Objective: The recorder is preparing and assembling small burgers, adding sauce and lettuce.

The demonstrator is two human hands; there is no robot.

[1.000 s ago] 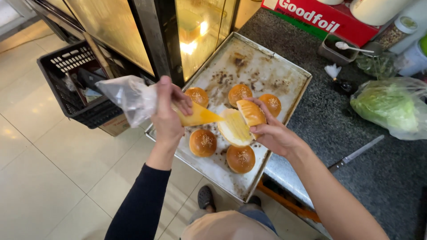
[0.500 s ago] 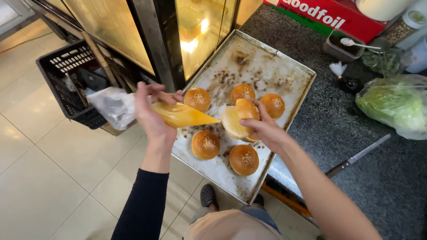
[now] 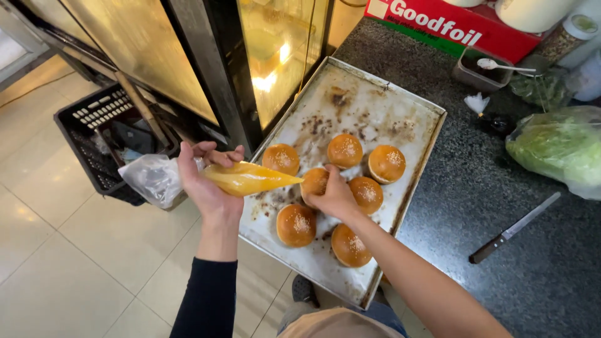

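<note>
Buns on tray, probably stone counter

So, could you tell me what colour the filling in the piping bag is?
Yellow-orange, in the piping bag; head view.

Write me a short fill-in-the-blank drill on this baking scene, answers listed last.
The left hand squeezes a yellow ____ bag.
The right hand rests on a ____ on the baking tray.
A knife lies on the dark ____ right of the tray.
Answers: piping; bun; counter
</note>
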